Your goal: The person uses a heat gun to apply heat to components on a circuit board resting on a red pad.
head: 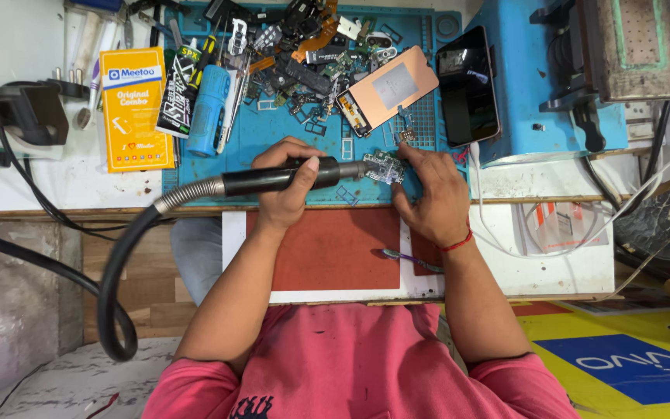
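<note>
Gripping hot-air wand (273, 178) | left hand (288, 182) | circuit board (384, 167) half-hidden by right hand (428, 198)

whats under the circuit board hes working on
The circuit board lies on the blue mat, held by the right hand; the left hand points the hot-air nozzle at it. The board's underside is hidden.

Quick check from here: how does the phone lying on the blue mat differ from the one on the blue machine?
The phone on the mat shows a copper-coloured face with a grey square patch; the phone on the machine shows dark, glossy glass. The mat phone lies slanted among loose parts; the other lies nearly straight on the raised blue machine. Both are flat slabs of similar size, untouched by either hand.
</note>
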